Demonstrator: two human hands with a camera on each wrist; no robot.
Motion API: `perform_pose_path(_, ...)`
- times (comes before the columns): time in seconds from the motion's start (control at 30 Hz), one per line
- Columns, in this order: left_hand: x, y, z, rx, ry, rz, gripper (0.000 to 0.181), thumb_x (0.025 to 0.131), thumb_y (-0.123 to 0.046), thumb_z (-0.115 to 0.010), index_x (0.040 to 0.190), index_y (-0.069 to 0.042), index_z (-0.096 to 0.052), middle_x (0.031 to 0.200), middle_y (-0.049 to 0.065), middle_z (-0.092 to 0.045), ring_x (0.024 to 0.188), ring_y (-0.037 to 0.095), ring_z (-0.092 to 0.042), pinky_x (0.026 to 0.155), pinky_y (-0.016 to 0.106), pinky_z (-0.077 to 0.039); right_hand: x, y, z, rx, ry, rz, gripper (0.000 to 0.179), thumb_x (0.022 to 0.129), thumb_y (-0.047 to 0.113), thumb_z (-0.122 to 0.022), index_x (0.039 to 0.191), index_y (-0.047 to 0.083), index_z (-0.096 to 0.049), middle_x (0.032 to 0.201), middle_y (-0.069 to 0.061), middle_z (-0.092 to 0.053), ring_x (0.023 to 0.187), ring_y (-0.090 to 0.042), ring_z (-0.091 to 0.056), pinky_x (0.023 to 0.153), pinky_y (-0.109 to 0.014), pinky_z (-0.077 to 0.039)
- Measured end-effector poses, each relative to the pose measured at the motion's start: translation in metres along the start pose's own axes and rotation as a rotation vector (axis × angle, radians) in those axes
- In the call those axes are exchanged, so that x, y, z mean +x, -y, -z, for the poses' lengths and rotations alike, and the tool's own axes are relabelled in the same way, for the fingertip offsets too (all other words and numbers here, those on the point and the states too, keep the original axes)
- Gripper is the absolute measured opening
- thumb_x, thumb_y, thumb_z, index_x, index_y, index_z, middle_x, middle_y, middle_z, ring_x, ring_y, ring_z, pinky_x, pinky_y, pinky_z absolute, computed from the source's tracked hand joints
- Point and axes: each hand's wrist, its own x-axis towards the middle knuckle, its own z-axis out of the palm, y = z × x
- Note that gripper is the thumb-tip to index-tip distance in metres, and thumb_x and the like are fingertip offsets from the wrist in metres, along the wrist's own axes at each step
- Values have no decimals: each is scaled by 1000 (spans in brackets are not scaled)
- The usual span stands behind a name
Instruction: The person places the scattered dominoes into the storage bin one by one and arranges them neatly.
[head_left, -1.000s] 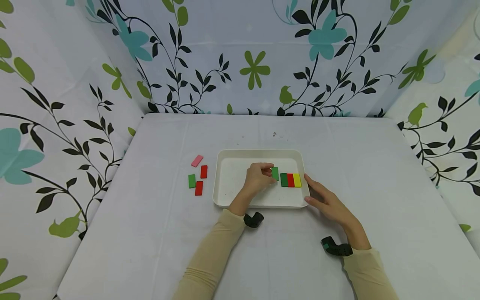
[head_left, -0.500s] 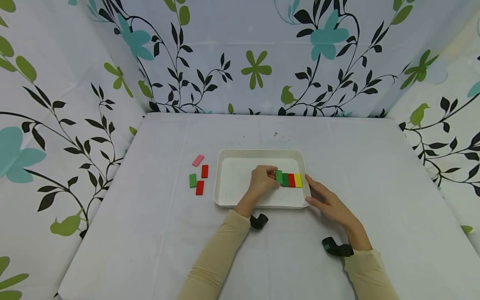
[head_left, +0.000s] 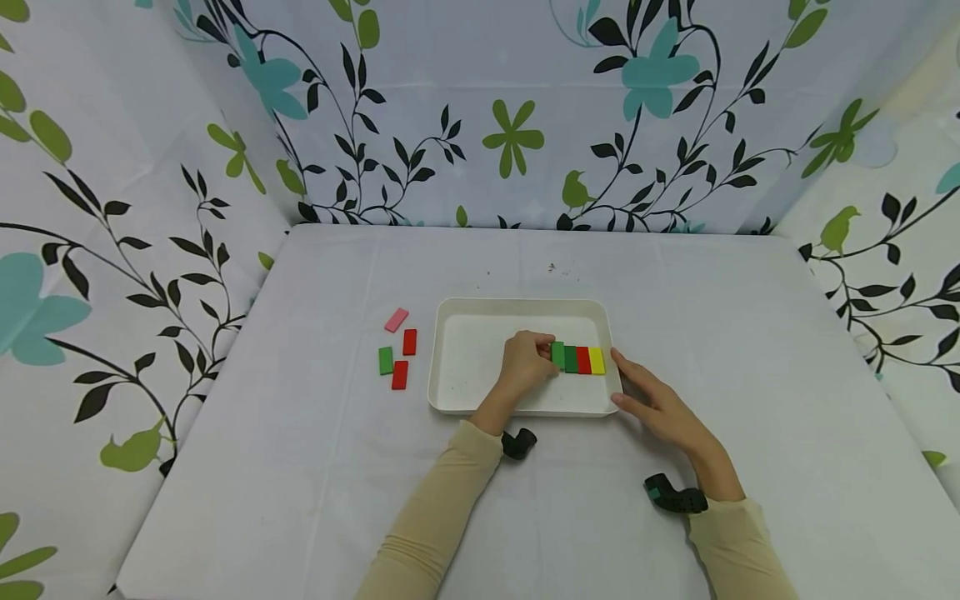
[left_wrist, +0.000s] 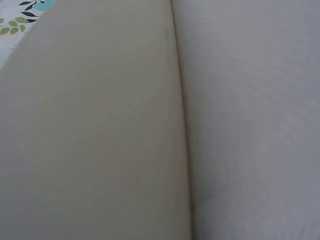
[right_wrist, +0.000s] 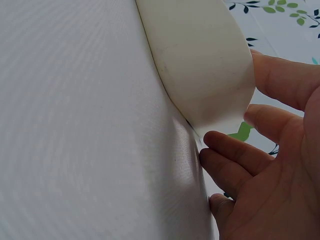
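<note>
In half-closed left hand (head_left: 522, 365), light-green tile (head_left: 557, 355)

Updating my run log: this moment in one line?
left hand: pinches green block at left end of row | right hand: touches white tray

I see the tray (head_left: 472, 358) as smooth plastic with a satin sheen, faintly scuffed in the right wrist view, while the tiles (head_left: 409, 342) look smooth and matt, though I cannot tell whether they are plastic or painted wood. The table cover (head_left: 300, 467) reads to me as matt cloth, finely textured and softly creased, the backdrop (head_left: 450, 67) as printed cloth. I make out matt cloth sleeves (head_left: 431, 500) and smooth, plastic-looking wrist mounts (head_left: 678, 497).
</note>
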Motion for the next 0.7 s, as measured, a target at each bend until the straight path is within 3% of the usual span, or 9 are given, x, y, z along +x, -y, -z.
perform_pose_path(0.7,-1,1,-1,147,-13,-73,48,63,4,-72,109,-3,-63,79,4,-57,69,10,-48,58,16,-39,1,-1,0,-19,9,8,65,87,24,-56,142,20,-21,146,-6,-21,133,-32,-16,100,-59,-17)
